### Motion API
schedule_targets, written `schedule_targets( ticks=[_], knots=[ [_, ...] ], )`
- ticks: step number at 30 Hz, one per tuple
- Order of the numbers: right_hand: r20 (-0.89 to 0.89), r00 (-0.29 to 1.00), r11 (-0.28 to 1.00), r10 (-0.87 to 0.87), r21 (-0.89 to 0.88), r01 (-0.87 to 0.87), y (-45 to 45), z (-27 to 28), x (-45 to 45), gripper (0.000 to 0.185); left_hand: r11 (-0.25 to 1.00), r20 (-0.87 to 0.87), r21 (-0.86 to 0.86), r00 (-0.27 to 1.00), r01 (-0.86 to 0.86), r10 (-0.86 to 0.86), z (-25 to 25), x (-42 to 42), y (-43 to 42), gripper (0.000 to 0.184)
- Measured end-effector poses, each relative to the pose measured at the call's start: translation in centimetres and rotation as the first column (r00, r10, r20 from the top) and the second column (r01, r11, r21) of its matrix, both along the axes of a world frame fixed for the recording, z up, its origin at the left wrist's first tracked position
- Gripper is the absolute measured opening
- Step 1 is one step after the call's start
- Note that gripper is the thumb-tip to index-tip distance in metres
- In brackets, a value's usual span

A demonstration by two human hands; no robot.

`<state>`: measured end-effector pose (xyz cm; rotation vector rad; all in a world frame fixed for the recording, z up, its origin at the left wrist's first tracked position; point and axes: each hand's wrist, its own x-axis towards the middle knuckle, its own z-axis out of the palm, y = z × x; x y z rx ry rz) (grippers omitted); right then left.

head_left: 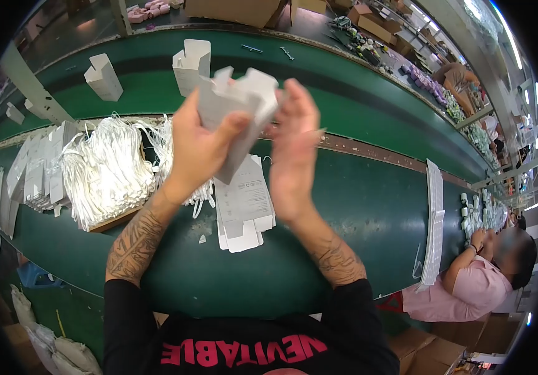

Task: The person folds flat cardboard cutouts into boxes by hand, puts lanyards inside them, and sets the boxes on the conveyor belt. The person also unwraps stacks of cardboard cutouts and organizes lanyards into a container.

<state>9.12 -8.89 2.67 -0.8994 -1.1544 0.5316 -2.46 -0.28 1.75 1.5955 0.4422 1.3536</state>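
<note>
My left hand (203, 134) is closed around a white cardboard box (244, 103), its thumb pressed on the near side. The box is tilted, with its end flaps standing up at the top. Just right of the box is my right hand (295, 140), fingers stretched upward and a little blurred; whether it touches the flaps is hard to make out. Flat white box blanks (244, 206) with small print lie stacked on the green table (356, 212) below my hands.
White cord bundles (109, 169) fill a tray on the left, beside more flat boxes (41, 165). Upright open boxes (103, 78) stand on the green conveyor belt (369, 94). White printed sheets (433, 219) lie at right, near a seated co-worker in pink (469, 281).
</note>
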Motion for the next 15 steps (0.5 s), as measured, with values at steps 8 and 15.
schedule_targets(
  ticks=[8, 15],
  knots=[
    [0.157, 0.980, 0.986, -0.121, 0.137, 0.100, -0.1, -1.6, -2.1, 0.081, 0.998, 0.193, -0.020, 0.980, 0.051, -0.046, 0.2, 1.1, -4.0, 0.041],
    [0.001, 0.997, 0.989, -0.080, 0.123, 0.079, -0.1, -2.4, -1.9, 0.051, 0.889, 0.240, 0.446, 0.971, -0.107, -0.004, -1.8, 2.1, -3.0, 0.038]
  ],
)
